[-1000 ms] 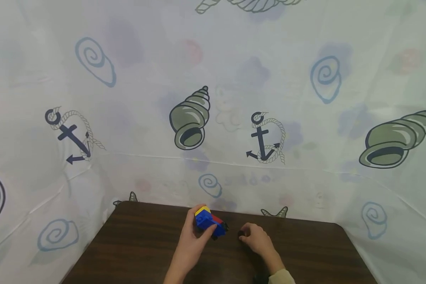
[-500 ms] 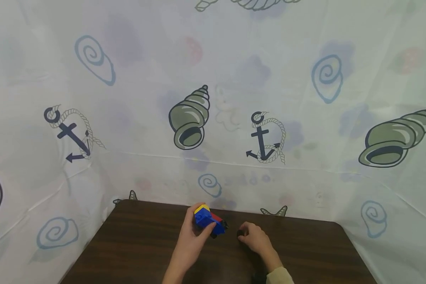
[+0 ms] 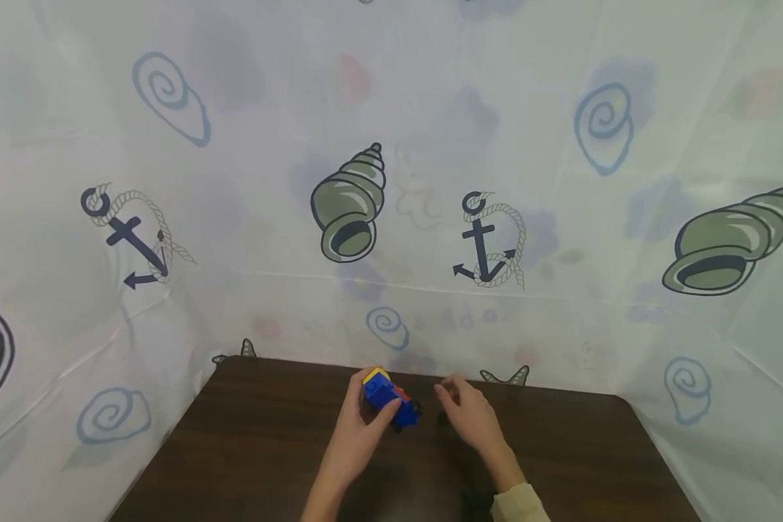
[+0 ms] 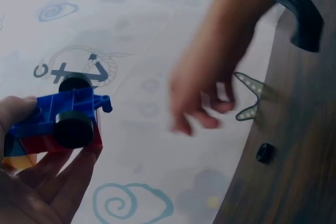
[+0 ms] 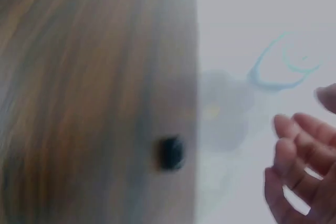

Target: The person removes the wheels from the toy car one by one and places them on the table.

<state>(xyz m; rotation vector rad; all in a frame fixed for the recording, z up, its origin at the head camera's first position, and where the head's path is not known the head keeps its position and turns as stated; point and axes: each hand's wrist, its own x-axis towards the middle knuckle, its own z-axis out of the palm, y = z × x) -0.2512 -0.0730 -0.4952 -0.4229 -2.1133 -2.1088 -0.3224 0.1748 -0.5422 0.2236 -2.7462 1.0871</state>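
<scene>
My left hand (image 3: 355,428) grips a toy car (image 3: 391,399) above the table, thumb on its blue side and fingers underneath. In the left wrist view the car (image 4: 47,114) shows a blue base, a red and a yellow part, black wheels and a small blue hook at one end. A loose black wheel (image 4: 265,153) lies on the table; in the right wrist view this wheel (image 5: 172,153) sits near the table's edge. Over it, my right hand (image 3: 473,417) is raised with fingers loosely bent and nothing in them.
The dark wooden table (image 3: 267,435) ends at a white curtain (image 3: 267,217) printed with shells, anchors and starfish, which rises behind and on both sides. A black strap (image 4: 304,19) goes round the right wrist beside a pale sleeve (image 3: 522,504).
My right hand has let go of the black wheel and lifted up off it, leaving it on the table. The left hand keeps the toy car in nearly the same place.
</scene>
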